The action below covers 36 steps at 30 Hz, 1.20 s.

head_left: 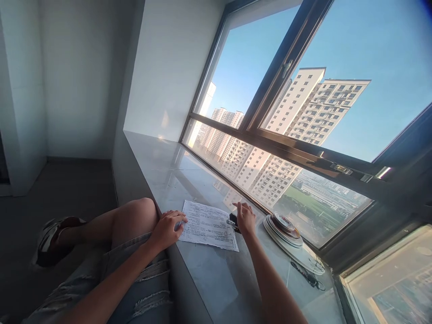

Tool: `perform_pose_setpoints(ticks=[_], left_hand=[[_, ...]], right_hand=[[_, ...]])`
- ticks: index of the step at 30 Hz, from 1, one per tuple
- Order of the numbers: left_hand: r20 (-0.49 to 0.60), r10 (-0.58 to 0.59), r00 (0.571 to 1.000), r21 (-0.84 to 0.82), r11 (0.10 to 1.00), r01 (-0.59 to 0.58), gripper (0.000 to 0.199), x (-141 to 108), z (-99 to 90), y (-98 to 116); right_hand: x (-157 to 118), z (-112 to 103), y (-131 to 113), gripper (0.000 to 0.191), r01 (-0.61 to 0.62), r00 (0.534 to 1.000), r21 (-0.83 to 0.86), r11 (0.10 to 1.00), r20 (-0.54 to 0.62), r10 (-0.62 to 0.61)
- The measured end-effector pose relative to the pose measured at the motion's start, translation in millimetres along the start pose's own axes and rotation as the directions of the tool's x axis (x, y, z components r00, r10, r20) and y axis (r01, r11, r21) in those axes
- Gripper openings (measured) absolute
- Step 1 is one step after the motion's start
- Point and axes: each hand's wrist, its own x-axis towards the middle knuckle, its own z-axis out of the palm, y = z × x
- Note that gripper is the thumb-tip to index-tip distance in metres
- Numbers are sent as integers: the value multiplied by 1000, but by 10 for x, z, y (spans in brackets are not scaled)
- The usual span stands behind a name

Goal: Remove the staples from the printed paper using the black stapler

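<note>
The paper sheet point(209, 227) looks matt, the windowsill point(219, 272) smooth and glossy.

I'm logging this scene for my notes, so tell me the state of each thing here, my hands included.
Left hand: fingers loosely curled, at the sheet's left edge
Right hand: index finger extended, beside the black object; grip unclear
Sheet: spread out, text side up
Black object: by the sheet's right edge; open or shut unclear
Plates: stacked, smaller on top
Window: fully shut or not, unclear
</note>
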Motion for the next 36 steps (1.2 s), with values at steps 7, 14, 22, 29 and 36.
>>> perform_pose_setpoints(ticks=[7,14,22,29,36], left_hand=[[29,-9,1000,11,1000,9,26,-2,7,-17],[35,-11,999,-2,1000,11,26,1,-4,-5],[38,-3,999,3,1000,3,25,23,-17,9],[21,7,1000,-10,1000,-7,26,1,2,-29],[28,8,1000,-9,1000,-7,26,3,-6,-26]], right_hand=[[36,194,-61,49,-40,981,-201,979,177,77],[-90,283,-149,49,127,936,-313,941,352,-10],[-176,382,-279,41,179,926,-381,907,377,-24],[-113,220,113,60,92,987,128,987,119,-107],[-158,-3,968,59,-110,972,395,912,236,15]])
